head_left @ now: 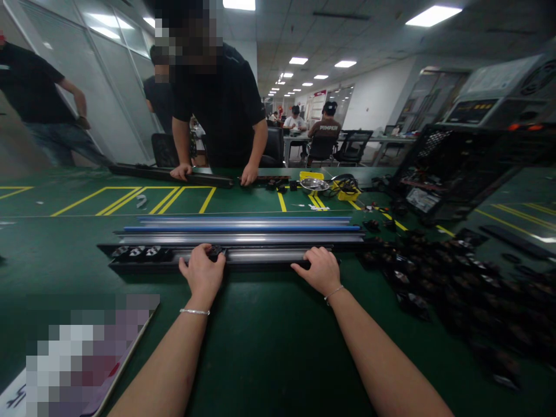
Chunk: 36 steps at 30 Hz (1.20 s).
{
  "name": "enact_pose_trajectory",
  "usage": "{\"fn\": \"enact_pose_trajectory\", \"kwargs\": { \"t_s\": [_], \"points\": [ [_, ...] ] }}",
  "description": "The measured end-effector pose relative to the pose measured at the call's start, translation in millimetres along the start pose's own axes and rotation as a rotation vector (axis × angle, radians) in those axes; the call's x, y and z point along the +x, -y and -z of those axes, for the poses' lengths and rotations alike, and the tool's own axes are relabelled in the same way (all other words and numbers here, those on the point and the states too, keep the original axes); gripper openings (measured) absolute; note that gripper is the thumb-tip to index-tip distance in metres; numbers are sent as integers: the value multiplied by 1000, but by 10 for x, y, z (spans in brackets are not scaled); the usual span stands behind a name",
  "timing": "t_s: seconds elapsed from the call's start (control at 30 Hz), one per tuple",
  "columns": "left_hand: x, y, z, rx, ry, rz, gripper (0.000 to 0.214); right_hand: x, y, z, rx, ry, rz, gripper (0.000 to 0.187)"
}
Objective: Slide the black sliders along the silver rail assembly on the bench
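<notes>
A long black channel-shaped rail (260, 264) with a silvery inner face lies crosswise in front of me. My left hand (202, 271) has its fingers curled over the rail, closed on a small black part (216, 251) sitting in the channel. Several similar black parts with shiny faces (136, 251) are lined up at the rail's left end. Towards the right end, my right hand (319, 269) grips the rail, thumb on the near edge and fingers over the top. Just behind lie another silvery rail (243, 238) and a blue-edged rail (247, 223).
A heap of small black parts (460, 284) spreads over the green table (260, 359) at right. Behind it stands an open computer case (438, 168). A yellow tray (347, 190) holds black cables. Opposite, a person (217, 104) handles a dark rail (169, 174). A flat object (130, 341) lies front left.
</notes>
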<state>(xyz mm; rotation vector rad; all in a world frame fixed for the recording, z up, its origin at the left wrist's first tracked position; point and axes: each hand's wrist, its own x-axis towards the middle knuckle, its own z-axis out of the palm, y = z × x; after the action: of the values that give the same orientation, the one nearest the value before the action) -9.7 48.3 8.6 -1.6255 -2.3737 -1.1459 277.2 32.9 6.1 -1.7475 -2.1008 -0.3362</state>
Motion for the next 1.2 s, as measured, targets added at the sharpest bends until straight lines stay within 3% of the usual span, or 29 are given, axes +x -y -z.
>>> {"fn": "enact_pose_trajectory", "kwargs": {
  "t_s": [1.2],
  "points": [
    [19, 19, -15, -37, 55, -6, 32, 0, -10, -7, 1, 0, 2, 39]
  ]
}}
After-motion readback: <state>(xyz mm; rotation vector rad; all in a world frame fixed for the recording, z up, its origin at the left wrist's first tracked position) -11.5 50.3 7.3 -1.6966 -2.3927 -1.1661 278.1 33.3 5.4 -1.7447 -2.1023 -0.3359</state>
